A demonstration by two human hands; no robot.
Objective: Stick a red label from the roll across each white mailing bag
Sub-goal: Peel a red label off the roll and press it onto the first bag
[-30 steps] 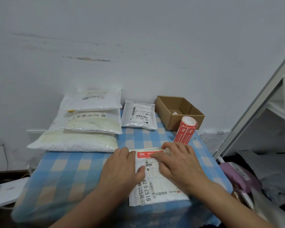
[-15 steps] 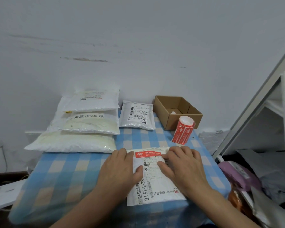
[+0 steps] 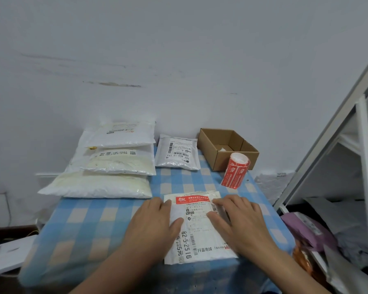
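Red label [image 3: 192, 198] lies stuck across the far end of the white mailing bag [image 3: 200, 236], at the table's near edge; our left hand [image 3: 155, 225] rests flat on its left side, our right hand [image 3: 240, 223] flat on its right, fingers straight; beneath lies a blue checked cloth [image 3: 94, 219], behind it a scuffed white wall [image 3: 179, 60]; a second ago our right forefinger pressed the label's middle, now it lies at the label's right end; the label roll [image 3: 235, 170] stands beyond, touching a cardboard box [image 3: 227, 145]; stacked bags [image 3: 115, 164] lie far left; our hands hide the bag's sides.
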